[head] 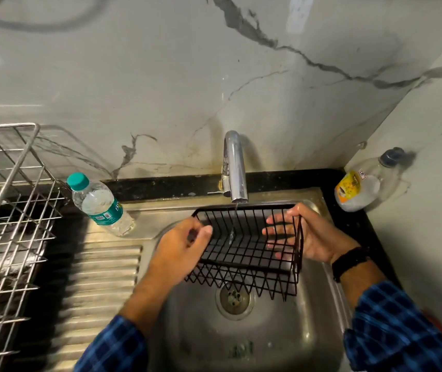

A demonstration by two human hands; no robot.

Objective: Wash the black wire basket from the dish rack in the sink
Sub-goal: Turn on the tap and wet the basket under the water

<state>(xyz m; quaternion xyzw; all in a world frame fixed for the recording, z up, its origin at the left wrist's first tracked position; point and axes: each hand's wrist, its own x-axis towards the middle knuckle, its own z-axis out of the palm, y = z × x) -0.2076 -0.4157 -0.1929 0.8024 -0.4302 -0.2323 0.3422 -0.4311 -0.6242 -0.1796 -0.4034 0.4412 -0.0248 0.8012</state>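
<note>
Blue-checked sleeves framed your rinse of the black wire basket [246, 245] over the steel sink [241, 331].
Your left hand [185, 245] clamped its left rim, your right hand [297, 232] its right wall, under the chrome tap [234, 167]. Next, I judged, you needed to turn it beneath the stream. Labels on the teal-capped water bottle [99, 205] were unreadable.
</note>
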